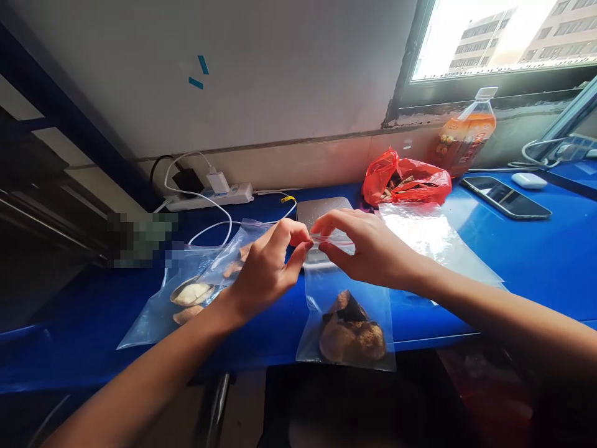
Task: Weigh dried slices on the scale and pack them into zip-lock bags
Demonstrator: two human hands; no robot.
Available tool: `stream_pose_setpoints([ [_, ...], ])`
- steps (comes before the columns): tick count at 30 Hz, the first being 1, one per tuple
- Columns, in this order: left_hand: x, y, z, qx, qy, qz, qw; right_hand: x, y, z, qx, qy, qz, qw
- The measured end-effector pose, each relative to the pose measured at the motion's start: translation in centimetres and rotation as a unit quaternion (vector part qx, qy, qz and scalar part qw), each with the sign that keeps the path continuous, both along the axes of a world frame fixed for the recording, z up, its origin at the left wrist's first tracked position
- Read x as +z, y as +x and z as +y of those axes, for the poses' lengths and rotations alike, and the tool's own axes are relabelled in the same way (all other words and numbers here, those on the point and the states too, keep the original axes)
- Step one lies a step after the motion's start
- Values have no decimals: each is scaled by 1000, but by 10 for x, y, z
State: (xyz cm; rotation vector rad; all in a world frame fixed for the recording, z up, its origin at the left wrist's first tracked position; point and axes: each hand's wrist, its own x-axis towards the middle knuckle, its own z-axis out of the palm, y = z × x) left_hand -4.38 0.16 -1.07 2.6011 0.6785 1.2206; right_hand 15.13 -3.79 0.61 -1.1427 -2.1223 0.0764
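Observation:
A clear zip-lock bag (310,323) hangs from my two hands at the table's front edge, with brown dried pieces (352,336) at its bottom. My left hand (275,261) pinches the left end of its red-lined seal. At the same corner, my right hand (357,242) has thumb and fingertips closed on the seal strip. Behind the hands lies a flat silver scale-like device (321,210), partly covered by them. Left of my left hand, filled clear bags (153,320) hold pale and brown dried pieces (190,294).
On the blue table (527,249), flat clear bags (420,236) lie right of my hands. Behind are a red plastic bag (405,180), an orange drink bottle (471,140), a phone (506,197) and a white earbud case (528,180). A power strip (209,198) trails white cables.

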Motion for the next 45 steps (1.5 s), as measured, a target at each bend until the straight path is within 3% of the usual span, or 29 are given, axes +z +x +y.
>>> stream_pose_setpoints([
  [5, 1, 3, -3, -7, 22, 5, 1000, -11, -6, -4, 10, 48, 41, 998],
  [10, 1, 5, -6, 10, -18, 43, 999, -21, -10, -8, -34, 55, 68, 996],
  [15, 3, 3, 1, -9, 81, 142, 987, -26, -7, -6, -14, 57, 59, 997],
  [18, 7, 1, 4, -26, 98, 174, 980, -27, -5, -5, -10, 36, 28, 999],
  [26, 31, -7, 2, -33, 68, 106, 991, -14, -5, -5, 66, 125, 45, 989],
  [32, 43, -14, 0, -47, 17, 69, 996, -8, 6, -3, 147, 102, 55, 982],
  [45, 64, -52, 13, -23, -23, -48, 998, 0, 16, 0, 135, 149, 55, 978],
])
